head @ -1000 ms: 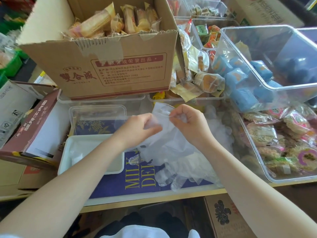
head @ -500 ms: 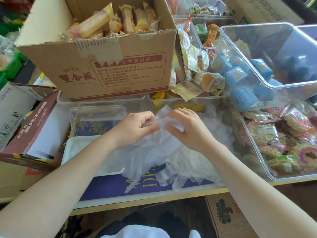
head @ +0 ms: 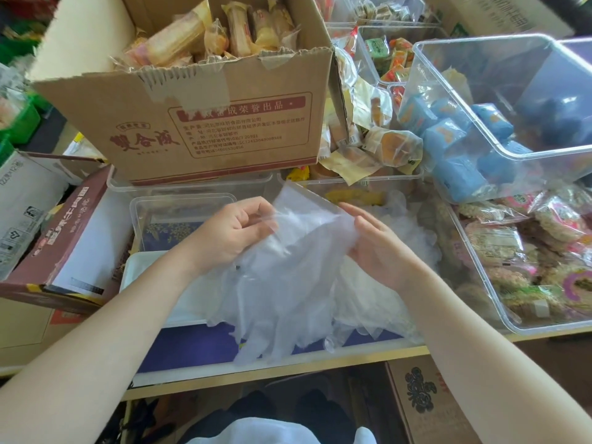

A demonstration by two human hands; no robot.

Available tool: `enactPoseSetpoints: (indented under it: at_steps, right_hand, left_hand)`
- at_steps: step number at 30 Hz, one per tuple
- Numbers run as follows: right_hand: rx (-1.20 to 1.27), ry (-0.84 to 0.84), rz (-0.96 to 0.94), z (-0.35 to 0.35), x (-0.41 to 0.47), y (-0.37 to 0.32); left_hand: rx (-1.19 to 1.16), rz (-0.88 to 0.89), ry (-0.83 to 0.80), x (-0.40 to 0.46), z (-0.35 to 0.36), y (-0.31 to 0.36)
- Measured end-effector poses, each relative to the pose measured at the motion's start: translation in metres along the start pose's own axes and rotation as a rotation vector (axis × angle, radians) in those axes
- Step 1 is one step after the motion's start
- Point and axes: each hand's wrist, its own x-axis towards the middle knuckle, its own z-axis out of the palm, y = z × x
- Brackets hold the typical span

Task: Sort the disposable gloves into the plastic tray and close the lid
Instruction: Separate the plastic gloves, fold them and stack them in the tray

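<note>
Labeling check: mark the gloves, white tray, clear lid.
gloves [head: 288, 270], head view, middle of held bunch
white tray [head: 136, 267], head view, left rim
clear lid [head: 179, 203], head view, top face

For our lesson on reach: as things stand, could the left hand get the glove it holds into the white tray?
Probably yes. The left hand pinches the glove just beside the white tray, whose top is open. The clear lid lies apart behind it, and only the forearm crosses it.
</note>
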Motion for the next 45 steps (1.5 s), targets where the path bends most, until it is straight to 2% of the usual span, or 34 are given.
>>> enactPoseSetpoints:
  at_steps: [4,6,10,14,17,19,22,26,31,35,37,40,43,45]
  right_hand:
    - [0.057,-0.133,0.153,0.012,0.0,0.014]
    - [0.024,-0.125,0.167,0.017,0.001,0.012]
    - [-0.098,-0.064,0.159,0.019,0.004,0.004]
    - [-0.311,-0.065,0.126,0.018,0.004,0.005]
    - [-0.514,-0.055,0.049,0.017,0.003,0.005]
    - [-0.555,-0.048,0.018,0.017,0.003,0.006]
    - [-0.453,-0.041,-0.003,0.018,0.0,0.004]
    - [-0.118,-0.029,0.012,0.021,-0.002,-0.002]
    - [-0.182,0.109,0.015,0.03,-0.002,-0.003]
    - [-0.275,-0.035,0.064,0.028,-0.008,-0.006]
    - [-0.269,0.032,0.057,0.029,-0.005,-0.007]
    - [-0.255,0.193,-0.019,0.027,-0.001,-0.008]
    - [-0.255,0.255,-0.06,0.025,0.001,-0.007]
    - [-0.261,0.297,-0.076,0.025,0.002,-0.005]
  left_hand:
    - [-0.238,-0.021,0.082,0.002,0.004,-0.002]
    - [-0.252,-0.021,0.083,0.002,0.005,-0.007]
    - [-0.32,-0.12,0.206,0.005,0.005,-0.019]
    - [-0.172,-0.263,0.198,0.007,0.002,-0.027]
    - [-0.073,-0.263,0.232,0.012,0.006,-0.032]
    - [-0.038,-0.228,0.309,0.016,0.011,-0.032]
    - [0.027,-0.142,0.363,0.02,0.017,-0.03]
    - [0.148,-0.003,0.339,0.02,0.016,-0.027]
    - [0.102,0.065,0.352,0.023,0.011,-0.023]
    - [-0.018,-0.006,0.444,0.023,0.013,-0.017]
    - [-0.207,-0.13,0.371,0.018,0.01,-0.013]
    - [-0.508,-0.317,0.028,0.005,-0.003,-0.016]
    - [-0.763,-0.249,-0.032,-0.007,-0.005,-0.032]
    - [-0.691,-0.232,0.024,-0.005,0.004,-0.039]
